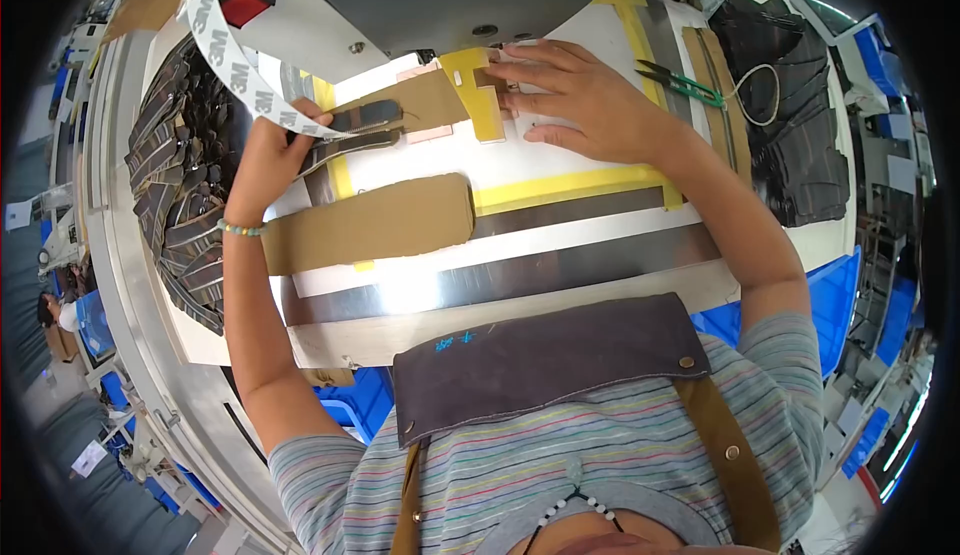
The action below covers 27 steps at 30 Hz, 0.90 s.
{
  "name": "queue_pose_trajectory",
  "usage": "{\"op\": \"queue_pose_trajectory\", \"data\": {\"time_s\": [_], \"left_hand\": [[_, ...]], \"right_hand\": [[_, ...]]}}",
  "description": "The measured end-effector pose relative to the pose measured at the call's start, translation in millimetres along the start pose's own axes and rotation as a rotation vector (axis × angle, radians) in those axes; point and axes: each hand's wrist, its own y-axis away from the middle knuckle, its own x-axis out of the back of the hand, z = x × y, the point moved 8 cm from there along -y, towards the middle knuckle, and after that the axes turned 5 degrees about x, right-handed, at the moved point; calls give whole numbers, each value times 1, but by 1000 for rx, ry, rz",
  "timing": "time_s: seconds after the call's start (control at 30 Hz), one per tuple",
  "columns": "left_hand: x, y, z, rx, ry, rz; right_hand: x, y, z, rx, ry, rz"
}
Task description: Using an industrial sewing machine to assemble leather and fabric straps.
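Observation:
My left hand [272, 160] grips the left end of a dark strip piece [370, 113] beside a khaki panel [430, 95]; a narrow zipper-like strip [356, 143] runs below it. My right hand [597, 110] lies palm down with fingers spread, fingertips at a yellow stepped template [467, 75] and just below the machine head [430, 0]. A rounded khaki panel [370, 220] rests nearer me on the work surface. Printed white tape [235, 70] hangs past my left hand, partly hiding its fingers.
Dark striped pieces [180, 185] are heaped left, black pieces [790, 125] right. Green-handled snips [690, 88] and a cord loop [758, 95] lie right of my hand. A red switch [250, 0] is on the machine. Blue bins [830, 295] stand below the table. A person [55, 310] is far left.

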Motion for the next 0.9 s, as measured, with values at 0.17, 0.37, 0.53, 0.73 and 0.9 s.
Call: {"op": "queue_pose_trajectory", "data": {"time_s": [0.17, 0.37, 0.53, 0.73, 0.9], "left_hand": [[1, 6, -16, 26, -80, 108], [10, 8, -16, -17, -49, 143], [22, -3, 3, 58, 255, 158], [-22, -30, 42, 1, 49, 51], [-40, -30, 37, 65, -102, -132]], "right_hand": [[2, 0, -2, -16, -29, 9], [4, -3, -3, -6, 8, 31], [4, -1, -2, -9, -36, 54], [4, 0, -1, -4, -69, 71], [3, -1, 0, -2, -37, 91]]}}
